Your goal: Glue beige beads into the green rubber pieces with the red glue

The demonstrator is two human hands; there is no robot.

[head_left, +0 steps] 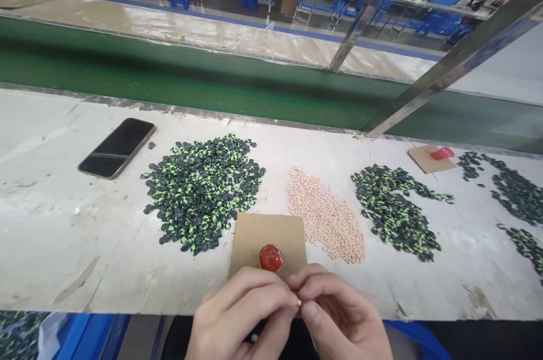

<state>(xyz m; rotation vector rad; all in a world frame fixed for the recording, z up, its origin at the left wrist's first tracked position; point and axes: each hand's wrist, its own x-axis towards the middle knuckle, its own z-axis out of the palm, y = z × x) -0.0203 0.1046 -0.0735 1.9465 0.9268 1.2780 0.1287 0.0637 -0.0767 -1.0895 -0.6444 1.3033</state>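
My left hand (244, 312) and my right hand (341, 315) meet at the table's front edge, fingertips almost touching. A small pale bead (299, 302) shows at the pinched fingertips of my left hand. The thumb and forefinger of my right hand close in beside it; what they grip, if anything, is hidden. Just beyond the fingers lies a square of brown cardboard (269, 227), carrying a round red dish of glossy red stuff (270, 258). A heap of pale pink beads (324, 216) spreads to its right. Dark pieces with bright green marks (203, 190) are heaped to its left.
A phone (117, 148) lies at the left. More dark green-marked pieces (396, 210) are heaped at the right, near another cardboard piece (424, 159) with a red cap-like object (442, 153). Metal posts (449, 66) rise behind, along a green belt (190, 77).
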